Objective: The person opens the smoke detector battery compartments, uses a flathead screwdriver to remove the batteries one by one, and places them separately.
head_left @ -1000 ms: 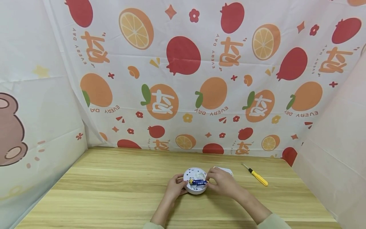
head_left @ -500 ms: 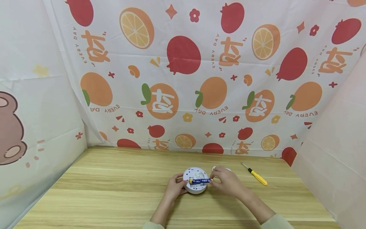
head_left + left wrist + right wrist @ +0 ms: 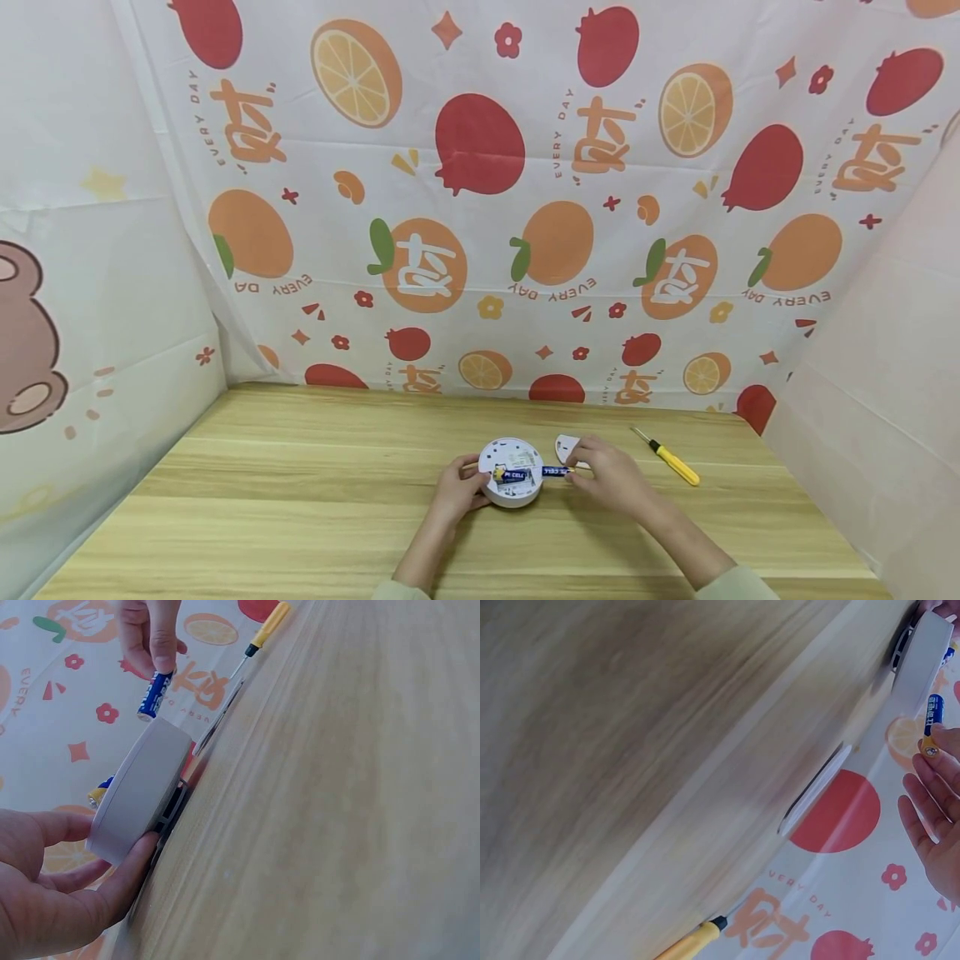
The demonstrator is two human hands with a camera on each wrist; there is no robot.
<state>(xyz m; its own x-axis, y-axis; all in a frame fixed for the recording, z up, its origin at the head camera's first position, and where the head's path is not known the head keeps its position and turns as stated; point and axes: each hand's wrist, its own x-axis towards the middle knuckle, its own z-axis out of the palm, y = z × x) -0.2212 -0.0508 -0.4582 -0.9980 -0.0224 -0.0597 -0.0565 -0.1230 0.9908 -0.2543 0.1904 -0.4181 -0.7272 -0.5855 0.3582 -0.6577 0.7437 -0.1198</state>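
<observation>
A round white battery-powered device (image 3: 517,452), with a printed label and small dark slots on its upper face, is in the middle of the table. My left hand (image 3: 454,490) grips its left rim, thumb and fingers on the side wall in the left wrist view. One blue battery (image 3: 513,476) with a yellow end lies at the device's upper face. Just past the right rim, my right hand (image 3: 611,475) pinches a second blue battery (image 3: 154,694) by its yellow end, with the battery's other end pointing towards the device.
A white cover piece (image 3: 564,448) lies behind my right hand, partly hidden by it. Farther right rests a screwdriver (image 3: 678,467) with a yellow handle, its shaft pointing to the back. A fruit-printed cloth (image 3: 480,250) hangs behind the wooden table (image 3: 315,483).
My right hand has moved right, drawing one battery from over the device out past its right rim. More of the white cover shows. The left hand keeps its grip in place.
</observation>
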